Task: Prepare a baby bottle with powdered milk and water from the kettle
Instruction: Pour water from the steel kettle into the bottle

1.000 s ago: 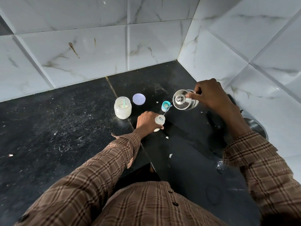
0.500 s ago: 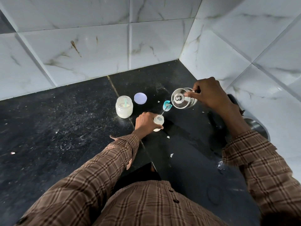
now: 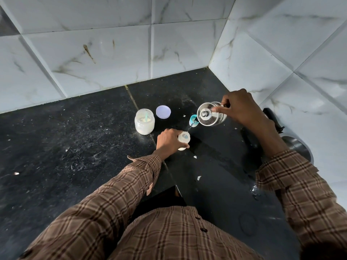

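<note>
My left hand [image 3: 168, 141] grips a small translucent baby bottle [image 3: 183, 138] that stands open on the black counter. My right hand [image 3: 239, 107] holds a shiny steel kettle [image 3: 210, 114] by its handle, tilted to the left above the bottle. A thin stream of water [image 3: 191, 126] runs from the spout down into the bottle's mouth. A glass jar of milk powder [image 3: 144, 121] with a green scoop inside stands open to the left of the bottle. Its pale lid [image 3: 163, 112] lies behind it. The teal bottle cap [image 3: 193, 120] sits partly hidden under the kettle.
The black stone counter [image 3: 75, 147] meets white marble wall tiles at the back and right, forming a corner. A steel vessel with a black handle [image 3: 296, 145] sits at the right wall behind my right forearm. Small white specks and a wet patch [image 3: 254, 191] dot the counter.
The kettle has tipped a little further left and its stream still falls into the bottle. My left hand and the bottle have stayed in place.
</note>
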